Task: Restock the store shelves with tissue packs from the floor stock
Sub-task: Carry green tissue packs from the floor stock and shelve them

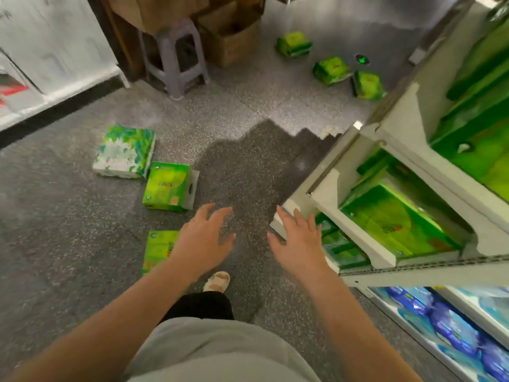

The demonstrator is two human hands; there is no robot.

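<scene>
Left hand [205, 238] and right hand [298, 241] are reaching forward, fingers spread, holding nothing. Six tissue packs are lying on the floor [82, 244]: five bright green ones, nearest [158, 250], and one leaf-printed in green and white [124, 153]. More green packs are filling the shelf [355, 235] at right.

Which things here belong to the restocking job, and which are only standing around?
Job:
- green tissue packs near the hands
- leaf-print pack
- three green packs farther off
- shelf unit
- left hand and right hand, both empty

Standing around:
- plastic stool
- cardboard boxes
- blue packs on the lower shelf
</scene>
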